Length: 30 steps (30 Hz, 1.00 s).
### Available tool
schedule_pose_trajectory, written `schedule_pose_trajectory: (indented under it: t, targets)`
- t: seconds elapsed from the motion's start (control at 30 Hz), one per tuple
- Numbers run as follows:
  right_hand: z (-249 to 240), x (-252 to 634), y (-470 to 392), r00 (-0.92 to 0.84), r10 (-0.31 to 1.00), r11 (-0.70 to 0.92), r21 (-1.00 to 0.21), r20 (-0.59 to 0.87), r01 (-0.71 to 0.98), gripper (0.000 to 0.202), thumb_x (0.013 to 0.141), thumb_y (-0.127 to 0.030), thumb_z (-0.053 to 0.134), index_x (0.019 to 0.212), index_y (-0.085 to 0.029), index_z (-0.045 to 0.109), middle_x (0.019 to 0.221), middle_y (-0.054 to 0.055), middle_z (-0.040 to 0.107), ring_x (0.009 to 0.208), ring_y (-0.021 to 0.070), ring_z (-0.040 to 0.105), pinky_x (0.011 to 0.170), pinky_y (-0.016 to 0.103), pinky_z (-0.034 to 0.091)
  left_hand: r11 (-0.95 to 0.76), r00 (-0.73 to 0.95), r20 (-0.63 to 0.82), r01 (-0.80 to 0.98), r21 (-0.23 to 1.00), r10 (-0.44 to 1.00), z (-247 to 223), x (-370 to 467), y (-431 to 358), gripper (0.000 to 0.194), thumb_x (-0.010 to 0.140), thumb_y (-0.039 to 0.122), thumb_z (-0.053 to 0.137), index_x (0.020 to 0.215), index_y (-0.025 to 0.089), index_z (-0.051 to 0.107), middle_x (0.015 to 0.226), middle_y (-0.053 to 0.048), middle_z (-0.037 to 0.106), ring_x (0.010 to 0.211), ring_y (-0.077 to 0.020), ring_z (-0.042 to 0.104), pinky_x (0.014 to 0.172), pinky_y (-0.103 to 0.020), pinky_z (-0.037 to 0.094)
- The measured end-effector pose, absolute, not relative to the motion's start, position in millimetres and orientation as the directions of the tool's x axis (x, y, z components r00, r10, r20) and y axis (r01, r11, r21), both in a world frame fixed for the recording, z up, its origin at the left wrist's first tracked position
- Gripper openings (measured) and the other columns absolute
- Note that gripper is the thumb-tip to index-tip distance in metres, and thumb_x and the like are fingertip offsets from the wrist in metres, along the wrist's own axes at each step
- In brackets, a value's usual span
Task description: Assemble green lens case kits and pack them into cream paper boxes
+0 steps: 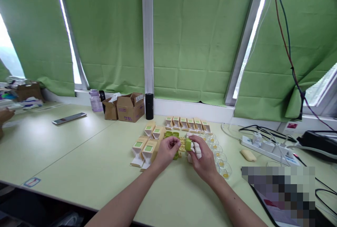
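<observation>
Between finger and thumb, my right hand (204, 158) grips a small green plastic piece (187, 144) and holds it up over the rows. Facing it, my left hand (168, 149) is closed in a pinch; whatever its fingertips hold is too small to make out. Small yellow pieces (182, 139) lie in a column between the hands. More green pieces (172, 134) sit behind my left hand, partly covered by it. White rounded pieces (197, 149) show beside my right fingers. To the right, clear plastic cups (221, 164) with yellow centres stand in a column.
Open cartons with green labels (150, 148) stand left of my hands, and a row of similar cartons (187, 124) behind. Farther back are a cardboard box (131, 107), a black bottle (149, 106) and a purple bottle (96, 101). A power strip (268, 149) and a blurred-out tablet (279, 195) lie right.
</observation>
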State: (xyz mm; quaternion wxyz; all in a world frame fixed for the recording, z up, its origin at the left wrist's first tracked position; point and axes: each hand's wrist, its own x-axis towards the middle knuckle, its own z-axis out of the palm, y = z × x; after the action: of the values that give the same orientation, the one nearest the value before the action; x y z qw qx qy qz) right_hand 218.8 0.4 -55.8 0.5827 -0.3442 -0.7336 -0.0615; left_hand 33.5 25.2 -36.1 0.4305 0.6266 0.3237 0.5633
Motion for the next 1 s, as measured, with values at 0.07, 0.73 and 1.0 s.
schedule_pose_trajectory:
  t: [0.07,0.73,1.0]
  targets:
    - [-56,219,1,-0.092,0.435,0.755,-0.307,0.896,0.579,0.045,0.094,-0.014,0.057,0.137,-0.025,0.057,0.131,0.013,0.071,0.125,0.0311,0.068,0.104,0.053,0.060,-0.418,0.156,0.426,-0.085,0.905,0.891,-37,33,26,0.036,0.083,0.049,0.081,0.086,0.015,0.070,0.073,-0.002,0.066,0.068,-0.0147,0.060,0.064,-0.026,0.050]
    - [-54,220,-3,-0.174,0.347,0.808,-0.199,0.922,0.555,0.053,0.097,-0.010,0.056,0.147,-0.025,0.048,0.136,0.015,0.066,0.131,0.0306,0.064,0.107,0.054,0.060,-0.862,0.282,0.838,0.355,0.361,0.467,-38,31,13,0.051,0.094,0.017,0.069,0.143,0.025,0.060,0.134,-0.014,0.065,0.129,-0.0338,0.051,0.110,-0.056,0.048]
    - [-51,222,-3,-0.244,0.296,0.797,-0.098,0.924,0.596,0.038,0.097,-0.006,0.056,0.131,-0.023,0.060,0.135,0.017,0.068,0.131,0.0305,0.066,0.105,0.050,0.062,-0.881,0.265,0.863,0.333,0.336,0.430,-38,30,15,0.047,0.093,0.013,0.070,0.138,0.023,0.063,0.125,-0.013,0.068,0.123,-0.0319,0.051,0.104,-0.054,0.052]
